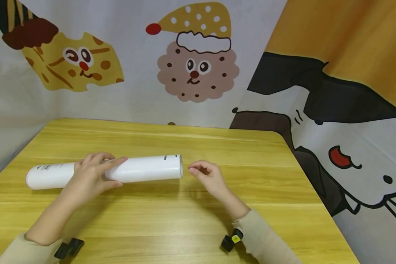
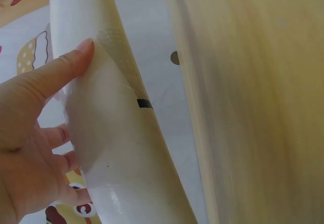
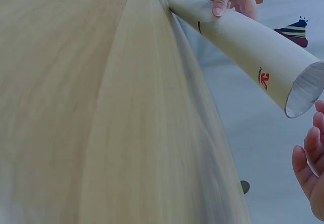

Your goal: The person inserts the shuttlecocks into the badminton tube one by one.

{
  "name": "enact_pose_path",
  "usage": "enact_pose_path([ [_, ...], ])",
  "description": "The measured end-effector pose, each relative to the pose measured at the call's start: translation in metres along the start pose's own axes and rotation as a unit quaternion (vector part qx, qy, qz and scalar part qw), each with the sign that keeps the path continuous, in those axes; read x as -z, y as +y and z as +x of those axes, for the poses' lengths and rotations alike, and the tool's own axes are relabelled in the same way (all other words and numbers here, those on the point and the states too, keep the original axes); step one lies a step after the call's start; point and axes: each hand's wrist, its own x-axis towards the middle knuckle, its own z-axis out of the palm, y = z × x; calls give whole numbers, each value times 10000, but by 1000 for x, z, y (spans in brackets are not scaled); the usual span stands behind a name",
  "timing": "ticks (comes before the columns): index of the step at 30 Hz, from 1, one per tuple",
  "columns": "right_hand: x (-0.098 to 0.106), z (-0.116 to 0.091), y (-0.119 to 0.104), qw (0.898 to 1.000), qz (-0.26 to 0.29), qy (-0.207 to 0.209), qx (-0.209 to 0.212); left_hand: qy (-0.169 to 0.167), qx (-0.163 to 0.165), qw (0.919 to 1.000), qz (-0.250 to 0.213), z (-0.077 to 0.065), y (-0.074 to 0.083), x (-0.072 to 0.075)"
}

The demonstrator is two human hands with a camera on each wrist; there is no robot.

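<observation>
A long white cardboard tube (image 1: 148, 168) lies crosswise over the table in the head view, its right end raised a little. My left hand (image 1: 90, 172) grips it around the middle from above, the thumb on the near side; in the left wrist view the thumb (image 2: 76, 57) presses along the glossy wall. The tube's right end is an open, hollow mouth (image 3: 306, 90) in the right wrist view. Just off that mouth is my right hand (image 1: 209, 178), fingers loosely bent, holding nothing visible. Its fingertips (image 3: 319, 105) come close to the rim in the right wrist view.
A wood-grain table (image 1: 171, 227) with rounded corners spreads under both arms. Behind it hangs a cartoon-printed cloth (image 1: 135, 99), which also runs down the right side. Small black devices sit at the left wrist (image 1: 69, 248) and right wrist (image 1: 231, 240).
</observation>
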Motion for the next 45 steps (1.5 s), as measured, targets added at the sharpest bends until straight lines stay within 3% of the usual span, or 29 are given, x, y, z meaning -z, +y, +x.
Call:
enact_pose_path([
  [7,9,-4,-6,9999,-50,92,69,26,-4,10000,-5,1,1,2],
  [22,35,-12,4,9978,-472,449,116,-64,328,9994,42,4,-1,0],
  [30,48,-16,9,9957,-641,655,-95,-87,424,9991,38,8,-6,-5],
  [45,61,-25,18,9945,-731,738,-134,-378,653,9970,193,7,-16,-10],
])
